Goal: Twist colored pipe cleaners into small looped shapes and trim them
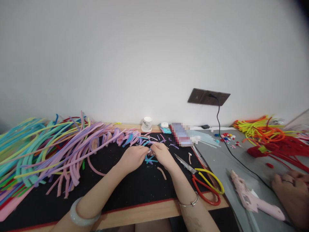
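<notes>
Over the black mat, my left hand and my right hand meet with fingertips pinched together. A short piece of pipe cleaner shows between them, mostly hidden by the fingers. Just beneath and beyond the hands lie cut blue pipe cleaner pieces, with pink and purple ones scattered further back. To the right of my right hand, scissors with one red and one yellow handle lie with blades pointing away. A short pinkish pipe cleaner piece rests near my right wrist.
Long pastel pipe cleaners are heaped at left. At the back stand a paper cup and a phone. On the grey table at right are a pink glue gun, a black cord, red and yellow pipe cleaners and another person's hand.
</notes>
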Demonstrator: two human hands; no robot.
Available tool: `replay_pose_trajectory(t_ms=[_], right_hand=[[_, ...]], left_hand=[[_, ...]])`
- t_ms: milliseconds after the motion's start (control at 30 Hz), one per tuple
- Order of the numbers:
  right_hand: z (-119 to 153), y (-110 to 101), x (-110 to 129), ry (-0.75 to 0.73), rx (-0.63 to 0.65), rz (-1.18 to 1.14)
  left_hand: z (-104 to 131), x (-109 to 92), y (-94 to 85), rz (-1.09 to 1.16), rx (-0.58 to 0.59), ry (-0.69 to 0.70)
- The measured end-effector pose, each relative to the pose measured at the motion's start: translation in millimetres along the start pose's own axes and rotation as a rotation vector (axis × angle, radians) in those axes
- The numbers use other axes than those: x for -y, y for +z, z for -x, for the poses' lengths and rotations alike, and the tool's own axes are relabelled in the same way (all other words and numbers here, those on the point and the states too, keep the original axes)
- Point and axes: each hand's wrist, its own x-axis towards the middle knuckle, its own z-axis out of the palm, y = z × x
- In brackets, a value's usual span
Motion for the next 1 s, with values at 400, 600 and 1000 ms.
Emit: replay_pose_trajectory(t_ms=[400, 600, 1000], right_hand=[[5.1, -13.1, 15.2, -0.229, -0.034, 0.116], [65.1, -79.4, 26.7, 0.078, -0.278, 0.492], [149.0, -139.5, -15.9, 0.535, -0.135, 1.029]], left_hand=[[-3.2, -4.6, 5.1, 1.026, 0.121, -0.411], [-3.5, 0.2, -2.7, 1.000, 0.023, -0.527], [-4.6, 5.1, -5.3, 1.226, 0.067, -0.609]])
